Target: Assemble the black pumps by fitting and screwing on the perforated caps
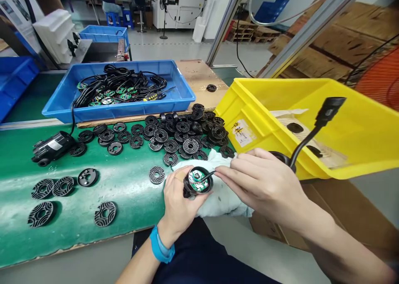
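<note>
My left hand (pixel 179 198) is wrapped round a black cylindrical housing (pixel 209 187), its open end facing up. Inside it sits a green circuit board (pixel 198 179) with a black cable running out. My right hand (pixel 262 180) pinches that black cable (pixel 304 144) close to the housing; the cable passes over the hand and ends in a black connector (pixel 328 110) in the air. Beneath the hands lies a pale cloth (pixel 222 201). Just left of the housing a round black patterned disc (pixel 156 175) rests on the green work surface (pixel 131 182).
A heap of black discs (pixel 182 128) lies behind my hands, against the yellow bin (pixel 249 105) on the right. The blue tray (pixel 127 108) holds coiled cables, boards and a yellow-black screwdriver (pixel 155 95). At left lies another black housing (pixel 52 146). Two people sit far back.
</note>
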The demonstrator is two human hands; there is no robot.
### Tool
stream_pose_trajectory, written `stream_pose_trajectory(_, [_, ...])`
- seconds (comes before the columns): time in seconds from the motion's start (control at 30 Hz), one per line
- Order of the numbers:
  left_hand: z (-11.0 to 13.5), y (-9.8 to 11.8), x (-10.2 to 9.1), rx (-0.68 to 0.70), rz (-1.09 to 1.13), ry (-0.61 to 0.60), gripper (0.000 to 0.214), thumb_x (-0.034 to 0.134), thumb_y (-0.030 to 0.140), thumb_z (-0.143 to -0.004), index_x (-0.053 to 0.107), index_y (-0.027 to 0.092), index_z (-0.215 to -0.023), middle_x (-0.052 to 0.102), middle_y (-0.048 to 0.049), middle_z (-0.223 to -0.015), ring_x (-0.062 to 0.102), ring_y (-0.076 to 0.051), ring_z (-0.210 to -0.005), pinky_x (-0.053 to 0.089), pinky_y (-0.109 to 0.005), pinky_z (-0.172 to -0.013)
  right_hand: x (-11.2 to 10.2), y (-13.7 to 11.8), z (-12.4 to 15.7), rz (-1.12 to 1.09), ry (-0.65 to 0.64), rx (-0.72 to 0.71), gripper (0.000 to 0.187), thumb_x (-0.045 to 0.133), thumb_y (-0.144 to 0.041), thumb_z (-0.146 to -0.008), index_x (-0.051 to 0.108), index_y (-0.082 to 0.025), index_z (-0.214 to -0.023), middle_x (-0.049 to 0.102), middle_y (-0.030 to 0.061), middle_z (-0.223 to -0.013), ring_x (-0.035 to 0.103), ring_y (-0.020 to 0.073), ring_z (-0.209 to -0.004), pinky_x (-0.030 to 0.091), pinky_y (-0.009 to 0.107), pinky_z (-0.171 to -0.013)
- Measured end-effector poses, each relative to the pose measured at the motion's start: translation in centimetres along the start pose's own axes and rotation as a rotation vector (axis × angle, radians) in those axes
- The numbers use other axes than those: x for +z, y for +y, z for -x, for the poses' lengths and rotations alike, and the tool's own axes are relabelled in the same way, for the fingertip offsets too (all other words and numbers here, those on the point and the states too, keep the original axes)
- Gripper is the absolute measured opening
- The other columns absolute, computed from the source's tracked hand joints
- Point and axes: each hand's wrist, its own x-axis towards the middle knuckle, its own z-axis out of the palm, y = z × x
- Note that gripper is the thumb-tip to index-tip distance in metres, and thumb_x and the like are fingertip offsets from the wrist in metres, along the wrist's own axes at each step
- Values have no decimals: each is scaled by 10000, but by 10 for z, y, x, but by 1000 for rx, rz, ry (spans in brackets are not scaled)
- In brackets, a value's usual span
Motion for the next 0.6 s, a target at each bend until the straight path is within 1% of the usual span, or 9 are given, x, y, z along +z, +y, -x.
stream_pose_trajectory(0.13, [0, 0, 1, 34, -29, 5, 597, 830, 368, -824, 539, 216, -1323, 728, -121, -1164, 713, -292, -1068, 578, -451, -918, 2, 2, -2, -31, 2, -6, 199, 565, -114, -994, 661, -182, -833, 525, -10, -651, 479, 164, -629, 319, 342, -627])
stream_pose_trajectory(0.27, [4, -1, 4, 34, -17, -12, 638, 827, 297, -826, 500, 225, -1369, 705, -124, -1206, 686, -291, -1128, 570, -462, -962, 3, 3, 1, -34, 0, -19, 181, 565, -103, -995, 656, -178, -857, 539, -8, -655, 482, 162, -636, 328, 340, -629])
stream_pose_trajectory(0.37, [7, -1, 5, 34, -6, -14, 660, 827, 252, -818, 484, 211, -1380, 681, -137, -1241, 657, -291, -1173, 557, -473, -1000, 4, 3, 3, -46, 2, -16, 156, 573, -102, -993, 655, -165, -876, 526, -11, -649, 475, 164, -631, 325, 343, -619])
stream_pose_trajectory(0.47, [8, 0, 3, 38, -2, -17, 671, 828, 265, -822, 472, 203, -1387, 669, -148, -1257, 637, -295, -1204, 546, -490, -1029, 6, 2, 5, -59, -2, 2, 138, 577, -100, -990, 659, -167, -901, 505, -19, -644, 464, 162, -619, 334, 344, -620])
stream_pose_trajectory(0.6, [7, 3, -3, 51, -9, -17, 645, 815, 266, -834, 473, 198, -1377, 648, -158, -1278, 606, -308, -1251, 524, -524, -1066, 7, 0, 6, -101, -2, 21, 98, 594, -98, -980, 657, -159, -936, 515, -14, -651, 465, 161, -625, 377, 345, -647])
